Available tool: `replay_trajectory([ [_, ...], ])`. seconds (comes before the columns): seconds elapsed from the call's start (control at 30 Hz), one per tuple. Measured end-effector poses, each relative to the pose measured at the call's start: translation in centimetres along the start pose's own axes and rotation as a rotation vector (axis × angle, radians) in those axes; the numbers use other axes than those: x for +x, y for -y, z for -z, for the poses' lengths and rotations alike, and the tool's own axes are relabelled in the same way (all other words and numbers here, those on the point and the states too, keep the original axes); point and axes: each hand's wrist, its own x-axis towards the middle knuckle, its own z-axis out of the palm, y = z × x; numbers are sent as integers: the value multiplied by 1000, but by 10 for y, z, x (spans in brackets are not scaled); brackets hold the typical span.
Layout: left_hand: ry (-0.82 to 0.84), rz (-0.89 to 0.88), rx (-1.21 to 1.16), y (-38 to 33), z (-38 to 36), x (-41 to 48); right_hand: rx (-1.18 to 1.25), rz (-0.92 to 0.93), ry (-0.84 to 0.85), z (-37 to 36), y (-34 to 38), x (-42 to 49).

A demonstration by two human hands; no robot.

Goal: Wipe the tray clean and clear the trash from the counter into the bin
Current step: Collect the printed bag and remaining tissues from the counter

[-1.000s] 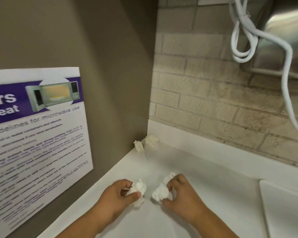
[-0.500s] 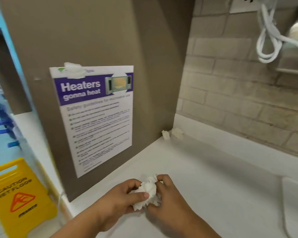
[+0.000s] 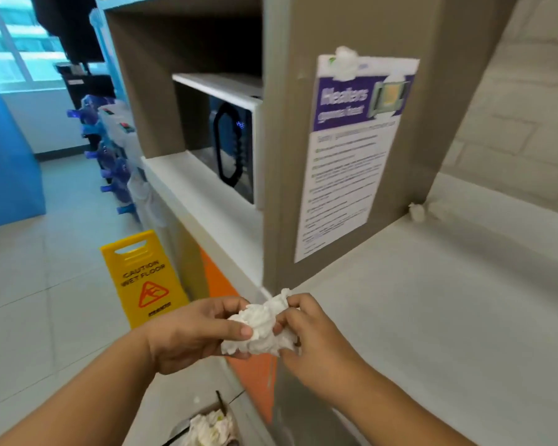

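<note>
Both my hands hold one bunch of crumpled white tissue [image 3: 261,326] at the counter's front left corner. My left hand [image 3: 194,333] grips its left side with thumb and fingers; my right hand [image 3: 306,336] pinches its right side. Straight below, at the bottom edge of the view, the bin [image 3: 207,426] shows crumpled paper inside. Two more tissue scraps [image 3: 427,212] lie on the white counter [image 3: 448,317] in the far corner against the wall. The tray is out of view.
A brown cabinet panel [image 3: 351,33] with a microwave safety poster [image 3: 351,156] rises left of the counter. A microwave [image 3: 232,143] sits on a shelf beyond it. A yellow wet-floor sign [image 3: 142,278] stands on the tiled floor at left.
My hands brought two tissue wads together into one bunch and carried it left to the counter's corner, above the bin. The view swung left, and the tray left it.
</note>
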Motion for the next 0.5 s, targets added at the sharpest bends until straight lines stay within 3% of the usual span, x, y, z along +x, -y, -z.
replay_trajectory([
  [0.13,-103,109,-4,46,55,-36,9,-71,83,-80,12,11],
  [0.23,-275,204,95,93,89,-49,30,-181,186,-139,5,13],
  [0.37,-516,289,327,165,122,-40,9,-322,292,-201,-24,11],
  [0.5,-549,316,657,235,143,-16,-4,-424,381,-250,-68,12],
])
